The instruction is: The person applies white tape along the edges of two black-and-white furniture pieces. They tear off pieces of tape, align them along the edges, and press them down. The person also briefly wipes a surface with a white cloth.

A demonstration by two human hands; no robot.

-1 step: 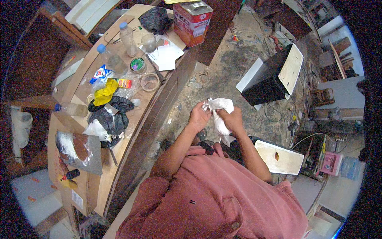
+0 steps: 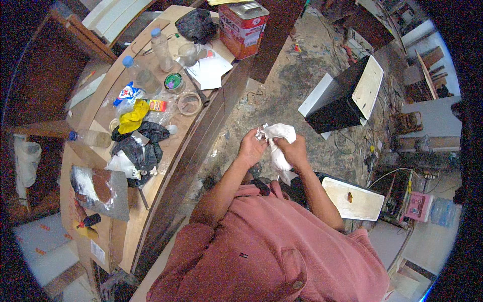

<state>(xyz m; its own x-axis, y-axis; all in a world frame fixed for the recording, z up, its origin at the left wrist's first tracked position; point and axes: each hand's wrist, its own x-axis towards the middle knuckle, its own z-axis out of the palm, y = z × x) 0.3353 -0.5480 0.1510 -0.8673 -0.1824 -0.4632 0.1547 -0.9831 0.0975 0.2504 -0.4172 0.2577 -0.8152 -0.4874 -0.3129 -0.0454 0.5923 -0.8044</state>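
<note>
In front of my chest, a bulging white plastic bag (image 2: 280, 146) hangs over the floor between my two hands. My right hand (image 2: 294, 150) is closed around the bag's upper side, thumb over it. At its left, my left hand (image 2: 253, 147) is closed with its fingertips on a crumpled, torn-looking white end of the bag. A loose white flap hangs from the bag's bottom. What fills the bag is hidden.
Left of me, a long wooden bench (image 2: 163, 173) holds plastic bottles (image 2: 161, 50), an open tin (image 2: 174, 82), black plastic bags (image 2: 146, 151), a yellow cloth (image 2: 134, 117) and a white-smeared board (image 2: 100, 191). A large red can (image 2: 243, 30) stands at its far end. Black-and-white boxes (image 2: 347, 95) stand on the floor to the right.
</note>
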